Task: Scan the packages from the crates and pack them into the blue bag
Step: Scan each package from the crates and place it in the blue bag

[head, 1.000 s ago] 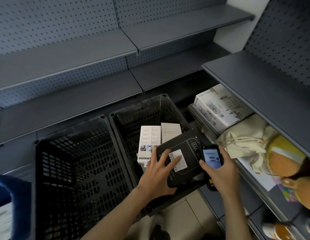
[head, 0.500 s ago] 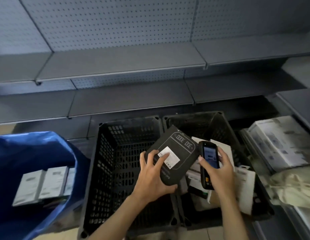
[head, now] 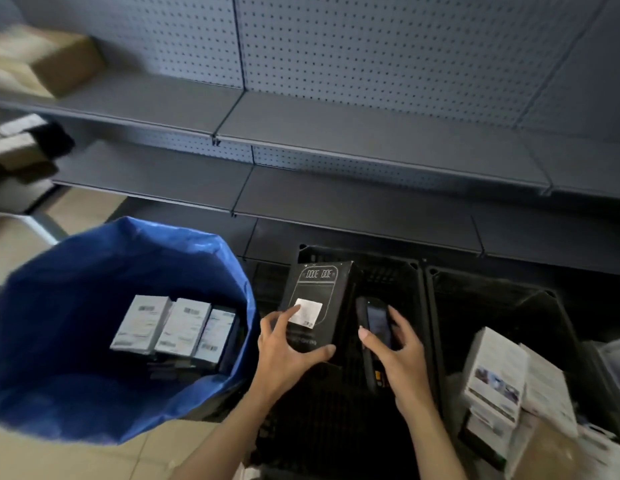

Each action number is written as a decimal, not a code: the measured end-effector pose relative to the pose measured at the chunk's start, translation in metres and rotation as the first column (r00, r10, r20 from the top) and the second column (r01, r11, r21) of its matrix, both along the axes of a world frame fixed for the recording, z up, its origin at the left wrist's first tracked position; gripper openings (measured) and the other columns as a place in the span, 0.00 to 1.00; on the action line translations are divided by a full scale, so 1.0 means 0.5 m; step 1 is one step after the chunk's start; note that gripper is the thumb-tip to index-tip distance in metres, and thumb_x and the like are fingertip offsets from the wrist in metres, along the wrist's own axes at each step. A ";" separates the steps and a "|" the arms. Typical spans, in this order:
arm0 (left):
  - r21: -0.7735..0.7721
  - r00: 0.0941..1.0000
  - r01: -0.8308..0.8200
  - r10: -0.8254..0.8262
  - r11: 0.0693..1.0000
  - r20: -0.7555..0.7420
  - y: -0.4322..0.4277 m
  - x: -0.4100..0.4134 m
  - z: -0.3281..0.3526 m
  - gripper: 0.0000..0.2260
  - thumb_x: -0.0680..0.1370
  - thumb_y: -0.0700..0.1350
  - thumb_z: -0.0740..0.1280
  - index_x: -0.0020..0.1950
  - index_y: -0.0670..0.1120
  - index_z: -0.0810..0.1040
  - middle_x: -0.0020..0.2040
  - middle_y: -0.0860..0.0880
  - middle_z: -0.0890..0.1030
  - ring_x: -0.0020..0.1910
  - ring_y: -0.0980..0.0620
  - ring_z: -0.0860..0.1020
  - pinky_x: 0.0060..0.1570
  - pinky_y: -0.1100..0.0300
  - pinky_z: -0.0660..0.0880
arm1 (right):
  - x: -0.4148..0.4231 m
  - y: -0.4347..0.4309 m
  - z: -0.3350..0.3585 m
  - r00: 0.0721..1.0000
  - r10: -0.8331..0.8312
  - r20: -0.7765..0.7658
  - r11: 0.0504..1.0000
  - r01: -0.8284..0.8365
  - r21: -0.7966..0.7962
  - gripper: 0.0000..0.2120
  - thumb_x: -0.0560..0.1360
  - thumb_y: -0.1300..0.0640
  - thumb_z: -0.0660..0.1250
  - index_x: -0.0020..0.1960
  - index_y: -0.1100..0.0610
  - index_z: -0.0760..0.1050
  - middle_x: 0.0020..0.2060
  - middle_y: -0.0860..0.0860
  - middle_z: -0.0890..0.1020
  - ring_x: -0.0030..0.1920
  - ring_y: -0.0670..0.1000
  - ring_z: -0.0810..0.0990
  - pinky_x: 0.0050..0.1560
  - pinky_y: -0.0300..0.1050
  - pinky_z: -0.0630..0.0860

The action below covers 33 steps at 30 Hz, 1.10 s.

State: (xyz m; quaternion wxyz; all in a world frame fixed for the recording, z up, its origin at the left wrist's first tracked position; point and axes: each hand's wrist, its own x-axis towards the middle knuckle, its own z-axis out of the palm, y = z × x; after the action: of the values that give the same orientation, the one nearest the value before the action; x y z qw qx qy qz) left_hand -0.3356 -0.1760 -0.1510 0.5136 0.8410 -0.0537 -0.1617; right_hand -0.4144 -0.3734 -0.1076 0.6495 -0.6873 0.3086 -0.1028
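Note:
My left hand (head: 288, 351) grips a black box (head: 319, 289) with a white label, holding it above the left black crate (head: 398, 271), just right of the blue bag's rim. My right hand (head: 398, 355) holds a black handheld scanner (head: 376, 323), screen up, beside the box. The open blue bag (head: 76, 341) stands at the lower left with several white packages (head: 173, 327) lying inside. The right black crate (head: 544, 306) holds white packages (head: 495, 375) at its near right side.
Grey metal shelves (head: 336, 133) with pegboard backs run across the back. Brown cardboard boxes (head: 35, 60) sit on the shelves at the far left. More boxes and a brown carton (head: 551, 448) lie at the lower right. Beige floor tiles (head: 59, 459) show below the bag.
The view has swung left, so the blue bag now fills the lower left. My left hand has carried the black box leftward from the right crate to near the bag's rim; the scanner followed.

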 end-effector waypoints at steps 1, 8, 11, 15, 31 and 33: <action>-0.036 1.000 -0.013 0.012 0.999 -0.022 0.011 0.007 0.003 0.45 0.58 0.70 0.80 0.72 0.68 0.67 0.67 0.60 0.60 0.73 0.52 0.63 0.73 0.49 0.68 | 0.011 0.021 0.006 1.000 0.025 0.003 1.000 -0.025 -0.004 0.36 0.69 0.54 0.82 0.73 0.45 0.72 0.58 0.35 0.78 0.56 0.31 0.78 0.53 0.30 0.74; -0.231 0.968 -0.001 -0.057 0.973 -0.244 0.074 0.055 0.033 0.36 0.62 0.66 0.81 0.67 0.68 0.72 0.67 0.58 0.64 0.67 0.56 0.71 0.68 0.54 0.73 | 0.061 0.121 0.032 0.996 0.073 0.056 0.997 -0.072 -0.027 0.32 0.70 0.56 0.81 0.70 0.42 0.74 0.59 0.38 0.83 0.58 0.33 0.80 0.53 0.32 0.76; -0.289 0.954 0.051 -0.133 0.956 -0.270 0.095 0.076 0.047 0.28 0.66 0.65 0.79 0.64 0.67 0.74 0.66 0.57 0.67 0.62 0.61 0.74 0.60 0.63 0.74 | 0.075 0.151 0.039 0.995 0.062 0.078 0.997 -0.059 -0.045 0.33 0.70 0.56 0.80 0.72 0.45 0.74 0.60 0.39 0.83 0.59 0.35 0.80 0.52 0.33 0.78; -0.263 0.956 0.107 -0.172 0.959 -0.239 0.115 0.103 0.057 0.25 0.67 0.74 0.73 0.61 0.72 0.74 0.66 0.56 0.72 0.64 0.58 0.74 0.67 0.53 0.74 | 0.091 0.175 0.041 0.994 0.064 0.087 0.996 -0.058 -0.066 0.33 0.70 0.56 0.81 0.72 0.44 0.74 0.60 0.39 0.83 0.59 0.35 0.80 0.49 0.30 0.78; 0.168 0.744 0.324 -0.360 0.931 0.562 0.156 0.120 0.083 0.16 0.79 0.61 0.66 0.65 0.59 0.75 0.72 0.60 0.65 0.65 0.57 0.72 0.55 0.54 0.81 | 0.092 0.218 0.057 0.997 -0.017 0.082 1.000 0.017 -0.001 0.31 0.70 0.55 0.80 0.70 0.43 0.74 0.58 0.39 0.82 0.53 0.32 0.81 0.46 0.32 0.77; 0.214 0.716 0.274 -0.348 0.938 0.606 0.155 0.110 0.081 0.19 0.77 0.63 0.68 0.64 0.57 0.74 0.72 0.57 0.66 0.64 0.57 0.72 0.50 0.55 0.82 | 0.086 0.217 0.051 0.997 -0.050 0.065 0.999 0.049 0.011 0.34 0.69 0.54 0.81 0.72 0.44 0.73 0.58 0.39 0.81 0.55 0.37 0.81 0.53 0.37 0.76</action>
State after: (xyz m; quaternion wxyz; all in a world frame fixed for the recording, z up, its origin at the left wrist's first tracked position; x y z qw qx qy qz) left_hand -0.2808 -0.0984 -0.1104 0.3836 0.8511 -0.3555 0.0450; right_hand -0.3714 -0.2649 -0.0819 0.6596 -0.6728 0.3045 -0.1399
